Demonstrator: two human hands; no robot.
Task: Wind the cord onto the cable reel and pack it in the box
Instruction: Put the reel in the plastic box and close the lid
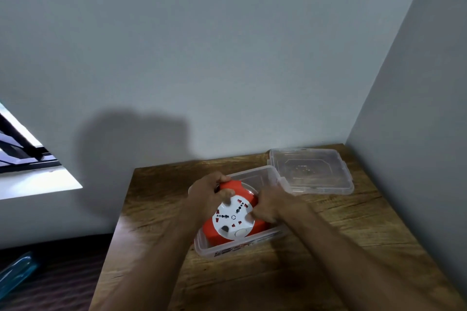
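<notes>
Both hands on the red-and-white cable reel point(233, 217) inside the clear box point(262, 237): left hand point(208, 193) fingers clamped on its top edge, right hand point(267, 206) gripping its right side. Lid point(310, 171) lies just behind.

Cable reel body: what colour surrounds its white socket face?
Red-orange, on the cable reel, head view.

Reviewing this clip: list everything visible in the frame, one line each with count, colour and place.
cable reel: one, red body with white socket face, partly inside the box, held by both hands
box: one, clear plastic, open, middle of the table
lid: one, clear plastic, flat on the table behind and right of the box
table: one, brown wood grain, set in the wall corner
window: one, dark frame, far left
blue object: one, lower left, too blurred to identify
left hand: gripping the reel's upper left
right hand: gripping the reel's right edge
</notes>
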